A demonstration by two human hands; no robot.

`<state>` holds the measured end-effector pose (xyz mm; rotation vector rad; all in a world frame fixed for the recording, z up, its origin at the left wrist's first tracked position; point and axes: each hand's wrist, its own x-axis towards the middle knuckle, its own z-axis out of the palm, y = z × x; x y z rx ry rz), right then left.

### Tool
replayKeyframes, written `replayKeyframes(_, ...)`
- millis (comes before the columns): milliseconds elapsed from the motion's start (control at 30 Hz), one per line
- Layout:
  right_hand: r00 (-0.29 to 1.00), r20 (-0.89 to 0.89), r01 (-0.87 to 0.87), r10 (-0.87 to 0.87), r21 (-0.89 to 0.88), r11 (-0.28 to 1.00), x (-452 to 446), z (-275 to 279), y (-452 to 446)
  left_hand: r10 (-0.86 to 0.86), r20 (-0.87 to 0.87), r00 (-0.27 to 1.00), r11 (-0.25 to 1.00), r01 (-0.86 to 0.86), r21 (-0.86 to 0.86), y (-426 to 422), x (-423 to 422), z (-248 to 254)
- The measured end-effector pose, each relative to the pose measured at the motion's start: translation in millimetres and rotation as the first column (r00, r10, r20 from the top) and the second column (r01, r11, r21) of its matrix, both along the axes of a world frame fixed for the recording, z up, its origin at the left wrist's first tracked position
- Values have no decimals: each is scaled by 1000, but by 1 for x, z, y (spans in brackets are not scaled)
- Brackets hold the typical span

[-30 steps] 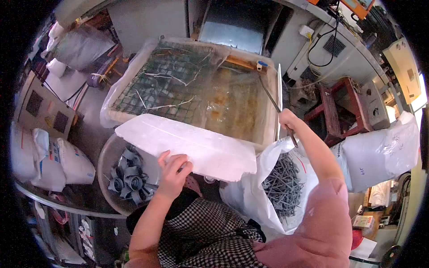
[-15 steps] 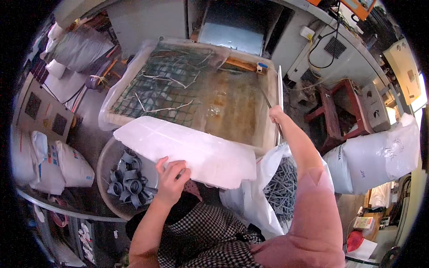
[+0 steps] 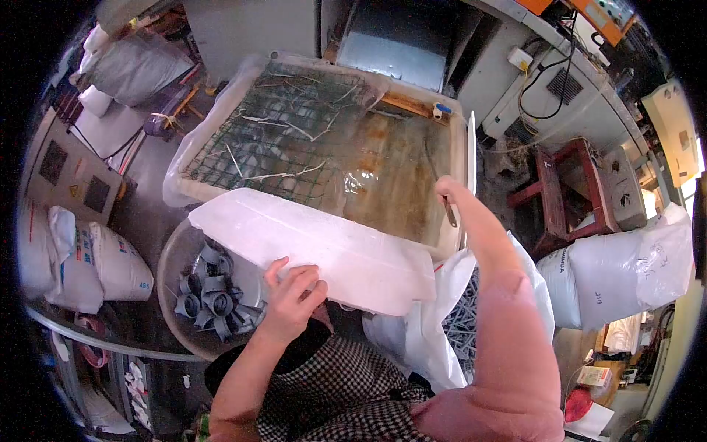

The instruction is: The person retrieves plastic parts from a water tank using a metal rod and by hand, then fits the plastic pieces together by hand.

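A white foam board (image 3: 317, 250) lies slanted across the near side of a tank of water (image 3: 455, 221). My left hand (image 3: 296, 295) has its bent fingers on the board's lower edge, with the thumb side partly hidden. Over the tank's right part, my right hand (image 3: 451, 193) is closed around a thin, dark stick-like tool (image 3: 433, 158). The tool's upper length slants into the murky water, and its handle end sticks out below the fist. Green netting (image 3: 272, 140) with loose white strips covers the tank's left half.
A round tub (image 3: 168, 283) of grey curved plastic parts (image 3: 213, 298) stands at lower left. Beside my right arm is an open white sack (image 3: 427, 331) of grey pieces. Filled sacks (image 3: 611, 272) and a red-brown frame (image 3: 549, 199) stand at right; more sacks (image 3: 118, 265) are at left.
My right hand has shifted slightly left over the water, and the tool has turned more upright. My left hand stays on the foam board, which has hardly moved.
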<state>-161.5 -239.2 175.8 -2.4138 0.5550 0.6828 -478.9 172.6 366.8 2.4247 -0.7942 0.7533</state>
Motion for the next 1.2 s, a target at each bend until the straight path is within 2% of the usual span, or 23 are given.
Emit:
replayKeyframes(33,1000,-2,0,0,-1,1000,-10,22,-2,2,18,1000,1000,-2,5,0,-1,0)
replayKeyframes(67,985,40,-171,166,208,963,-31,66,-3,3,11,1000,1000,-3,1,0,-3,1)
replayKeyframes(133,959,95,-282,267,239,929,-67,127,-3,8,-8,1000,1000,-8,26,3,-3,1)
replayKeyframes(167,972,87,-226,220,72,971,-77,140,-6,8,-8,1000,1000,-8,21,3,-4,1)
replayKeyframes(200,972,84,-225,219,69,972,-81,142,-16,15,5,1000,1000,-15,16,3,-5,0)
replayKeyframes(233,760,-73,-637,645,-276,719,-86,146,-31,21,19,1000,1000,-21,12,2,-6,0)
replayKeyframes(267,398,-360,-858,844,-471,204,-91,148,-45,18,17,1000,1000,-18,12,0,-7,1)
replayKeyframes(300,401,-359,-858,843,-469,208,-102,147,-54,17,10,1000,1000,-17,16,0,-8,1)
replayKeyframes(367,243,-286,-755,927,-655,-4,-129,145,-70,14,2,1000,1000,-14,24,-3,-10,3)
replayKeyframes(433,376,-308,-750,874,-655,92,-135,136,-68,4,-11,1000,1000,-4,22,-6,-9,7)
replayKeyframes(500,304,-328,-747,894,-664,10,-135,136,-64,4,-7,1000,1000,-4,18,-9,-8,7)
replayKeyframes(533,428,-224,-667,876,-732,138,-130,124,-62,10,-5,1000,1000,-10,12,-11,-7,8)
replayKeyframes(567,431,-221,-664,875,-734,141,-123,116,-63,8,-2,1000,1000,-8,14,-11,-6,8)
replayKeyframes(633,759,-59,-516,648,-661,545,-111,108,-54,30,-6,1000,999,-30,24,-13,-7,8)
replayKeyframes(667,759,-57,-515,648,-662,545,-104,103,-52,31,-5,1000,999,-30,25,-12,-7,6)
replayKeyframes(733,600,-287,-647,747,-723,242,-85,87,-52,34,-15,999,999,-33,35,-11,-7,2)
replayKeyframes(767,600,-288,-647,747,-724,241,-75,78,-51,34,-15,999,999,-34,34,-11,-7,1)
replayKeyframes(933,707,-275,-642,652,-636,428,-25,43,-16,19,-23,1000,999,-18,36,-8,-2,1)
replayKeyframes(967,703,-276,-646,655,-634,425,-20,45,-4,24,-26,999,999,-23,36,-6,-1,0)
replayKeyframes(1000,726,-315,-654,611,-589,474,-22,65,18,26,-29,999,999,-25,37,-5,0,-1)
replayKeyframes(1100,831,-221,-543,510,-523,657,3,52,27,22,-38,999,999,-21,25,-1,2,-4)
replayKeyframes(1167,473,-442,-869,762,-376,321,19,48,30,12,-51,999,1000,-11,13,-1,1,-5)
replayKeyframes(1200,471,-445,-871,762,-373,320,19,49,32,4,-35,999,1000,-4,1,-2,3,-5)
